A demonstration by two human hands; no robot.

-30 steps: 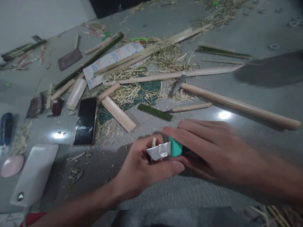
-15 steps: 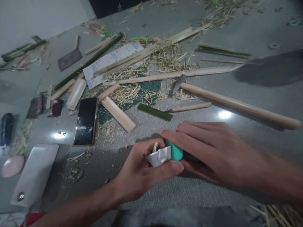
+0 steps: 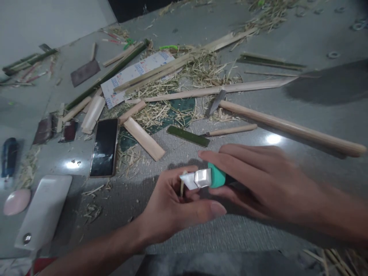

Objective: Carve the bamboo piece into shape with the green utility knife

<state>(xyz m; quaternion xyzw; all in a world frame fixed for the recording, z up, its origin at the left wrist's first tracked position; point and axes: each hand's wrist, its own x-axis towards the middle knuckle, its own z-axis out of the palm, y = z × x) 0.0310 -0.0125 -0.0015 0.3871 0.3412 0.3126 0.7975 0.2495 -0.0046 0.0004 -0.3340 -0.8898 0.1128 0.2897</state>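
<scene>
My right hand [image 3: 255, 180] is closed around the green-and-black handle of a utility knife [image 3: 217, 176], its short metal blade pointing left. My left hand [image 3: 175, 209] is curled around a thin pale strip, seemingly bamboo [image 3: 182, 188]; most of the strip is hidden in the fingers. The blade tip lies over the strip's upper end; whether they touch I cannot tell. My left thumb is stretched out below the blade, apart from it. Just beyond the hands lie a green bamboo piece [image 3: 188, 136] and a pale split bamboo piece [image 3: 144, 140].
A hammer [image 3: 287, 126] and a small wooden-handled tool [image 3: 232, 130] lie beyond my right hand. To the left are a dark phone [image 3: 104, 147], a white phone-like slab [image 3: 43, 211] and a blue-black cutter [image 3: 9, 157]. Shavings [image 3: 201, 71] and bamboo strips [image 3: 218, 91] cover the table's back.
The knife has swung slightly up and right, its blade now level and over the strip. My left thumb has come away from the knife, and the left fingers have loosened somewhat.
</scene>
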